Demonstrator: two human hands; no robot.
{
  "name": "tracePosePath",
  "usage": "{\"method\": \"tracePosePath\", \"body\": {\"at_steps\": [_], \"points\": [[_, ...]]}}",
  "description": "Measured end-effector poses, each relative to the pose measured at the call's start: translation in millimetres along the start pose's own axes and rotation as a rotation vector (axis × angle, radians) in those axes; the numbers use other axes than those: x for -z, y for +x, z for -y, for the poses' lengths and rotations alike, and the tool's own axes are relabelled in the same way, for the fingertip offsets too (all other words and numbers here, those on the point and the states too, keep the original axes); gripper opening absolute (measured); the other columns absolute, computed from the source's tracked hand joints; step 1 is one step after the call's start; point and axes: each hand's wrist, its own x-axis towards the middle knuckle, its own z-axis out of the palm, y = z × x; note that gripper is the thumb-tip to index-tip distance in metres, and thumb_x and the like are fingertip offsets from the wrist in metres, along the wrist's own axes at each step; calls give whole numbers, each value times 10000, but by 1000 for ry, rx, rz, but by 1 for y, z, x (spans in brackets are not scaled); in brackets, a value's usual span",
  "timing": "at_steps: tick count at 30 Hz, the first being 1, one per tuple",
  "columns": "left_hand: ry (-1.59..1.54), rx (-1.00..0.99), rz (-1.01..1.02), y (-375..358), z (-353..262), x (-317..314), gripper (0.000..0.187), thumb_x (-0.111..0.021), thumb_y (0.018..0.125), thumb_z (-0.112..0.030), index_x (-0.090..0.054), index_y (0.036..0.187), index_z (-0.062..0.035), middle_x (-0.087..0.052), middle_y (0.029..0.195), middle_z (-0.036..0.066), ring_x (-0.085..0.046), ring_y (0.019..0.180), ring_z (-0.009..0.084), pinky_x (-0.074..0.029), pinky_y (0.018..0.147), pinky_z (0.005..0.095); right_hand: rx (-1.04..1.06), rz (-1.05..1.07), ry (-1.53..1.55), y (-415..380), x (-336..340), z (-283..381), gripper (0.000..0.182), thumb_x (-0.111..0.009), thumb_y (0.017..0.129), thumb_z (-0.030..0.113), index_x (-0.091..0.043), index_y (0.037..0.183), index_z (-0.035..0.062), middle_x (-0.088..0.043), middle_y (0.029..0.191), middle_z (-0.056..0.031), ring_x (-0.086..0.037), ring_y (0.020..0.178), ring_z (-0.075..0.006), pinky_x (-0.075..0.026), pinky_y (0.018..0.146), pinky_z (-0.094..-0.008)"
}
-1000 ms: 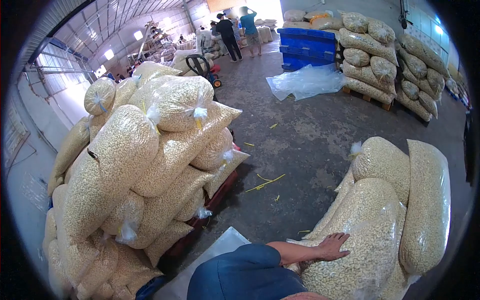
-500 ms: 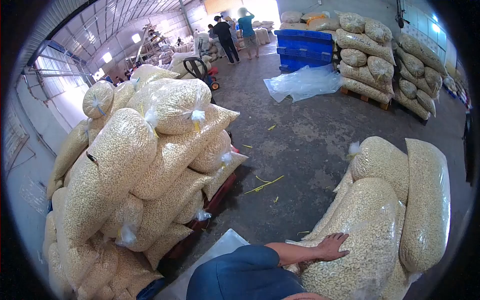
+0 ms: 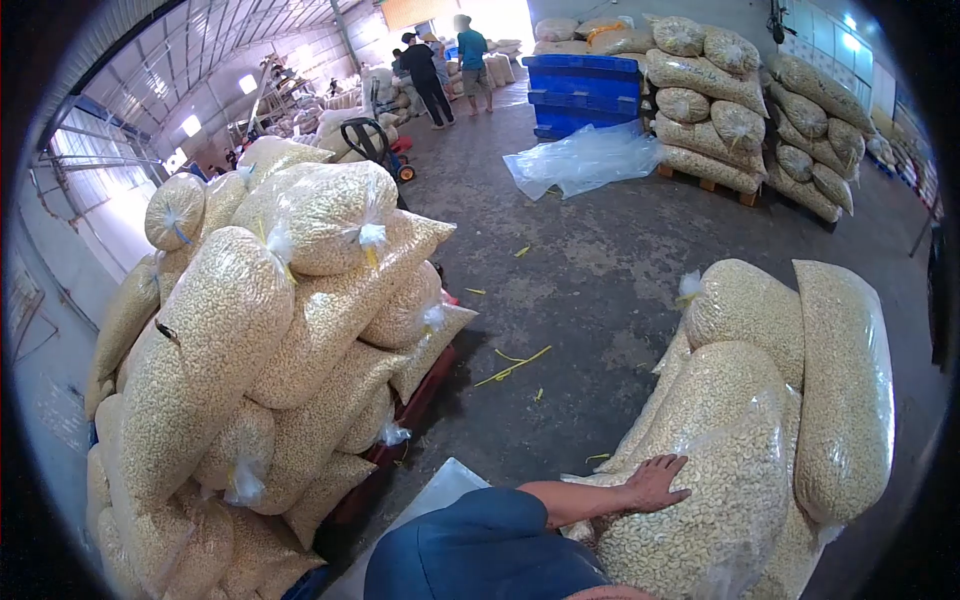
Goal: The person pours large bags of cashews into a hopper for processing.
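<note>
My left hand [image 3: 655,485] lies flat on a clear plastic bag of pale nuts [image 3: 730,450], which look like cashew kernels. Its fingers are spread and grip nothing. The bag leans low at the right, its near end cut off by the frame. Behind it rests another tied bag [image 3: 745,312], and a long full bag [image 3: 845,390] stands to its right. At the bottom edge a strip of my other arm [image 3: 610,592] shows; my right hand is out of sight.
Stacked nut bags [image 3: 215,350] rise on the left. Yellow string [image 3: 512,365] lies on the concrete floor [image 3: 560,300]. Farther off are a plastic sheet [image 3: 580,160], blue crates [image 3: 583,95], palletised bags [image 3: 708,115], a hand truck [image 3: 372,140] and several people [image 3: 428,80].
The whole view has shifted slightly, so the scene sits a little farther left and mostly higher. My left hand stays flat on the same bag.
</note>
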Motion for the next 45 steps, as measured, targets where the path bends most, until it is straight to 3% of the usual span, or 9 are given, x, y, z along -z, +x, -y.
{"method": "tracePosePath", "body": {"at_steps": [4,7,10,13,16,19,30,34,45], "points": [[-3,-3,-2,1,2,-1,903,-548,958,-609,-258,1600,-44,-329,1599,262,-301,1484,449,-242,1218,564,6,-85,-19,-19,6,17,696,-384,1017,643,-569,1428,112,-564,1445,-159,-495,1326,-356,-315,1128,-561],[5,-7,1,0,0,0,901,-547,960,-610,-261,1598,-42,-332,1598,261,-300,1485,447,-246,1217,564,-17,-23,-15,-13,12,25,687,-396,1017,637,-594,1400,102,-611,1385,-157,-540,1264,-359,-334,1113,-542],[14,-9,-5,1,0,-1,899,-545,962,-612,-265,1596,-39,-336,1595,261,-302,1485,444,-251,1215,565,98,7,-56,17,-3,-17,701,-390,1021,641,-572,1421,94,-613,1388,-160,-555,1235,-366,-350,1098,-522],[20,-13,-17,2,1,-4,897,-544,963,-613,-269,1593,-38,-339,1592,263,-304,1484,442,-255,1212,567,84,-23,88,-36,19,27,705,-389,1024,643,-562,1428,92,-606,1400,-159,-549,1234,-365,-355,1097,-501],[26,-11,-28,1,1,-3,893,-545,962,-612,-273,1591,-39,-342,1589,265,-307,1483,441,-256,1211,569,83,-7,108,28,-21,-52,695,-384,1026,648,-566,1425,108,-587,1412,-158,-515,1273,-354,-338,1109,-508],[20,-11,-30,0,0,-2,891,-543,962,-614,-277,1589,-39,-344,1589,265,-309,1482,440,-256,1212,570,-46,-47,-8,-17,12,28,704,-376,1022,666,-562,1423,117,-592,1376,-155,-502,1279,-347,-332,1115,-519],[22,-18,-21,3,3,-4,898,-540,962,-619,-273,1591,-37,-342,1597,258,-307,1488,435,-261,1212,570,17,-28,-12,-14,10,15,756,-350,1023,666,-514,1474,82,-493,1504,-199,-444,1361,-396,-306,1136,-577],[29,-10,-13,2,2,-4,908,-533,962,-629,-265,1597,-39,-338,1601,260,-310,1487,438,-256,1213,568,-44,7,45,-38,23,46,788,-336,1020,682,-459,1512,78,-442,1548,-197,-388,1413,-390,-236,1187,-575],[16,14,25,-1,-3,4,891,-533,976,-609,-241,1615,-62,-293,1620,257,-283,1495,441,-240,1227,546,-10,22,36,-36,20,44,750,-318,1028,676,-486,1479,101,-492,1489,-171,-429,1373,-357,-282,1164,-533]]}}
